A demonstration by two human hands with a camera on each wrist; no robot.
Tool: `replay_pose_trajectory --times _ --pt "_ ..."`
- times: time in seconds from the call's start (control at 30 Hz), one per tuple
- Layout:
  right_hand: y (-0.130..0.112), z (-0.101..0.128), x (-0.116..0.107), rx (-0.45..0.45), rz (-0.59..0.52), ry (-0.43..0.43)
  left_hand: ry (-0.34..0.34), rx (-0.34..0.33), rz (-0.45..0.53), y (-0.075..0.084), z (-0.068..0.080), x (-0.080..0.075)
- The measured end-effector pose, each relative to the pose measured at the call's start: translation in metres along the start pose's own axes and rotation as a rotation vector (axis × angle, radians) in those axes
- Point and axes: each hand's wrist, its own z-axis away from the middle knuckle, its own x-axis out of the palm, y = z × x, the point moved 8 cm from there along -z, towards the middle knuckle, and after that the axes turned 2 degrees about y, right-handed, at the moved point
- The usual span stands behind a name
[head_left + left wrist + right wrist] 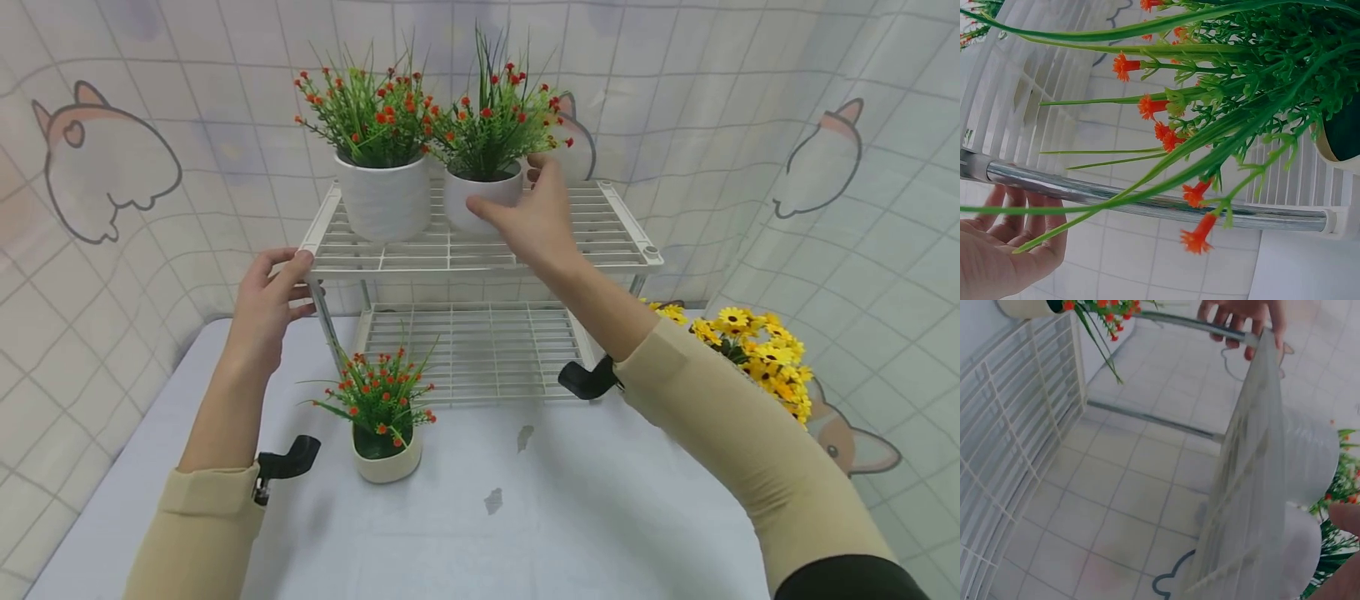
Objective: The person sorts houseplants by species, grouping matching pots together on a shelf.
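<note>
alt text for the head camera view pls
A person's right hand grips a white pot of red flowers on the top shelf of a white wire rack, beside a second pot; the left hand holds the rack's front corner.

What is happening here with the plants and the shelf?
A person is working at a white two-tier wire rack on a table. The left hand grips the rack's front left corner. The right hand holds the smaller white pot on the top shelf, beside a larger potted plant. A third potted plant stands on the table; yellow flowers lie right.
</note>
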Motion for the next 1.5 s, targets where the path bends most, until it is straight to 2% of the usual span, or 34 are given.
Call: replay_pose_trajectory --times 0.17,0.37,0.47,0.6,0.67,0.8,0.9,1.07,1.3,1.5 --pt "-0.008 0.026 -0.01 -0.165 -0.086 0.024 0.002 0.001 -0.012 0.0 0.0 0.0" --pt "-0.005 0.062 -0.014 -0.291 -0.153 -0.023 -0.001 -0.003 0.01 -0.001 -0.001 0.001" --pt "0.0 0.077 -0.012 -0.314 -0.173 -0.069 -0.002 -0.004 0.014 -0.002 -0.001 0.001" --pt "0.012 0.097 -0.007 -0.29 -0.196 -0.135 0.003 0.0 0.019 -0.002 -0.001 0.0" --pt "0.019 0.107 -0.006 -0.287 -0.221 -0.12 0.003 -0.005 0.046 -0.002 -0.001 0.001" --pt "0.027 0.13 -0.007 -0.355 -0.311 -0.076 -0.007 -0.018 0.08 -0.002 0.0 0.002" --pt "0.033 0.145 -0.001 -0.374 -0.358 -0.101 -0.007 -0.016 0.063 -0.001 0.0 0.002" --pt "0.056 0.167 0.022 -0.268 -0.364 -0.191 0.003 -0.009 0.033 0.001 0.0 0.0" --pt "0.098 0.193 0.059 0.003 -0.359 -0.274 0.006 -0.014 0.045 0.0 0.0 0.0" --pt "0.127 0.209 0.086 0.161 -0.386 -0.321 0.005 -0.018 0.034 -0.001 0.0 0.0"
